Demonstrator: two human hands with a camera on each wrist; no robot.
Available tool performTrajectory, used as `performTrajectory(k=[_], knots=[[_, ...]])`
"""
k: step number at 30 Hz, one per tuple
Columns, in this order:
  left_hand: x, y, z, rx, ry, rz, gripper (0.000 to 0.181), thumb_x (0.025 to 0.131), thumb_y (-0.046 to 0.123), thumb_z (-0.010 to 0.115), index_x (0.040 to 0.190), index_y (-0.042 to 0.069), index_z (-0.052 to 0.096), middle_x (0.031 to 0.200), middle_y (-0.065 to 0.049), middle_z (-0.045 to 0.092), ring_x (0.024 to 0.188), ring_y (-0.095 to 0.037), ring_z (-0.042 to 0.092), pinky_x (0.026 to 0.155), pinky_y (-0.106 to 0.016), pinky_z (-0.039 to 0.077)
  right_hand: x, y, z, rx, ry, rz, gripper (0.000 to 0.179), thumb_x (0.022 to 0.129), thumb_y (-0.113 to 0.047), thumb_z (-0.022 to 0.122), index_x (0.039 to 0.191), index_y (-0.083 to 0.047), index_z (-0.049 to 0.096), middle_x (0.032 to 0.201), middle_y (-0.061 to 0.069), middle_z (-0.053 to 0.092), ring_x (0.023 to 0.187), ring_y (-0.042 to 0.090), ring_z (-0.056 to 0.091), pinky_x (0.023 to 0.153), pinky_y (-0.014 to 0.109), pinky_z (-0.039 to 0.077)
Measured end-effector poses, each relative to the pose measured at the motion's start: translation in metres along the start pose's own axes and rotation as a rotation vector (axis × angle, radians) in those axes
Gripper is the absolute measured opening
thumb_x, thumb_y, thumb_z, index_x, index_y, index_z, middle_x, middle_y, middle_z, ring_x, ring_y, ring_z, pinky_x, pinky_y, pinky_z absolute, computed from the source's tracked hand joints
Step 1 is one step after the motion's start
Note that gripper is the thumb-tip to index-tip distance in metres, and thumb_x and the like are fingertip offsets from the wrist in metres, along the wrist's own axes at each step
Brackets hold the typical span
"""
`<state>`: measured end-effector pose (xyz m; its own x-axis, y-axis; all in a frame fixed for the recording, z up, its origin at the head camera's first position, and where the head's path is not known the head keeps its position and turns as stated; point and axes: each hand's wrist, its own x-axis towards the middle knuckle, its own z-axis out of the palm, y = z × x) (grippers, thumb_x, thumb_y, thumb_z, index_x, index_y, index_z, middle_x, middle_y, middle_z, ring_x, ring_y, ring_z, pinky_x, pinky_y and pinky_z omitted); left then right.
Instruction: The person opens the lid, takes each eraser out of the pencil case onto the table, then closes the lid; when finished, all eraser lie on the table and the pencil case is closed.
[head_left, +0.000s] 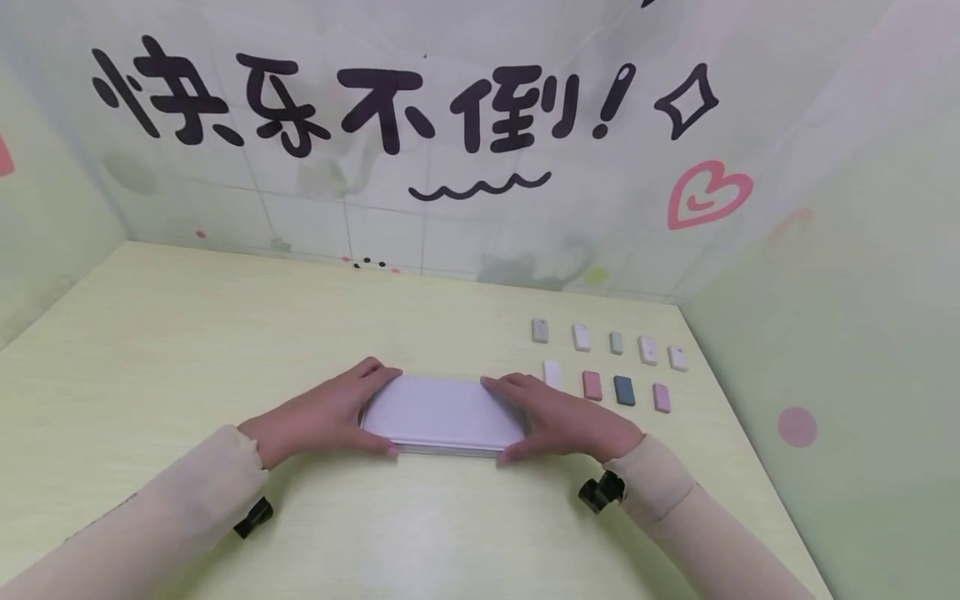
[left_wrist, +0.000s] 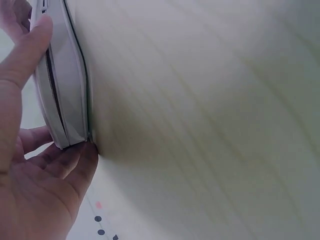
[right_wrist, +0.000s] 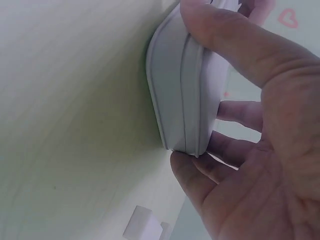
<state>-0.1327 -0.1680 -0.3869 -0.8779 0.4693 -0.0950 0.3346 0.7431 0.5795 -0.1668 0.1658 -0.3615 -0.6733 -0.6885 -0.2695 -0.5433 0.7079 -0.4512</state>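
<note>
A pale lavender zippered case [head_left: 444, 408] with rounded corners lies flat at the middle of the table, between both hands. My left hand [head_left: 326, 417] grips its left end, thumb on the near edge and fingers round the far side. At the other end my right hand [head_left: 566, 421] holds it the same way. In the left wrist view, the case [left_wrist: 69, 80] shows a zip seam along its side, and my left thumb presses near the zip. The right wrist view shows the rounded side of the case [right_wrist: 167, 85] and fingertips at its far edge. Its inside is hidden.
Several small rectangular blocks stand in two rows at the right of the table [head_left: 225, 333], among them a red one [head_left: 592, 385], a dark blue one [head_left: 624, 390] and a pink one [head_left: 661, 397]. Printed walls [head_left: 480, 233] border the table at the back and sides.
</note>
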Motion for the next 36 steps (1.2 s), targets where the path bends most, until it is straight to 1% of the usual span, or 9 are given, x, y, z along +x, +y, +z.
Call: performTrajectory(k=[5,9,12,18,21,26,31,36], knots=[[0.000,0.000,0.002,0.011,0.007,-0.012,0.101,0.072,0.050,0.094,0.150,0.005,0.048,0.137,-0.005,0.053,0.113,-0.018,0.060,0.100,-0.042,0.053,0.000,0.000,0.001,-0.005,0.009,-0.010,0.104,0.082,-0.040,0.090,0.164,-0.011,0.033,0.158,0.012,0.047,0.139,0.025,0.051,0.118,0.044,0.044],[0.000,0.000,0.001,0.018,0.005,-0.010,0.101,0.072,0.050,0.094,0.150,0.004,0.048,0.137,-0.006,0.053,0.113,-0.019,0.060,0.100,-0.043,0.053,0.001,0.001,0.000,-0.008,0.005,-0.009,0.105,0.082,-0.040,0.090,0.165,-0.012,0.032,0.157,0.012,0.047,0.138,0.024,0.051,0.117,0.044,0.045],[0.002,-0.001,-0.002,0.023,0.002,-0.006,0.102,0.074,0.049,0.093,0.152,0.003,0.046,0.140,-0.009,0.053,0.117,-0.022,0.060,0.102,-0.045,0.052,0.005,0.002,-0.002,-0.019,0.001,-0.010,0.105,0.082,-0.041,0.089,0.165,-0.012,0.032,0.157,0.012,0.047,0.138,0.025,0.051,0.117,0.044,0.045],[0.011,-0.009,-0.011,0.024,-0.001,-0.006,0.103,0.077,0.050,0.091,0.154,0.001,0.043,0.143,-0.013,0.053,0.123,-0.027,0.058,0.106,-0.049,0.050,0.020,0.006,-0.008,-0.021,-0.001,-0.001,0.104,0.083,-0.041,0.089,0.165,-0.013,0.032,0.158,0.013,0.046,0.139,0.027,0.050,0.118,0.046,0.044],[0.017,-0.016,-0.013,0.015,-0.005,-0.017,0.105,0.077,0.050,0.091,0.155,0.001,0.041,0.145,-0.015,0.051,0.125,-0.029,0.058,0.108,-0.050,0.049,0.029,0.007,-0.012,-0.002,-0.018,0.016,0.103,0.084,-0.041,0.088,0.166,-0.016,0.030,0.160,0.012,0.044,0.143,0.027,0.047,0.120,0.045,0.042],[0.025,-0.026,-0.016,0.014,0.001,-0.025,0.107,0.077,0.051,0.091,0.157,0.001,0.039,0.147,-0.018,0.050,0.128,-0.032,0.056,0.111,-0.053,0.047,0.039,0.009,-0.019,0.010,-0.034,0.028,0.103,0.085,-0.040,0.087,0.166,-0.017,0.029,0.162,0.011,0.042,0.144,0.025,0.046,0.121,0.045,0.040],[0.027,-0.030,-0.017,0.015,0.022,-0.016,0.107,0.076,0.050,0.091,0.156,-0.001,0.040,0.145,-0.019,0.051,0.127,-0.033,0.056,0.109,-0.053,0.047,0.044,0.010,-0.021,0.017,-0.040,0.030,0.101,0.086,-0.038,0.087,0.166,-0.018,0.029,0.162,0.010,0.042,0.142,0.025,0.047,0.121,0.044,0.040],[0.028,-0.030,-0.016,0.008,0.032,-0.006,0.107,0.077,0.050,0.091,0.156,-0.001,0.039,0.145,-0.020,0.051,0.127,-0.033,0.055,0.110,-0.053,0.047,0.045,0.011,-0.020,0.034,-0.036,0.044,0.102,0.085,-0.038,0.087,0.166,-0.018,0.030,0.163,0.009,0.041,0.141,0.023,0.047,0.121,0.044,0.040]])
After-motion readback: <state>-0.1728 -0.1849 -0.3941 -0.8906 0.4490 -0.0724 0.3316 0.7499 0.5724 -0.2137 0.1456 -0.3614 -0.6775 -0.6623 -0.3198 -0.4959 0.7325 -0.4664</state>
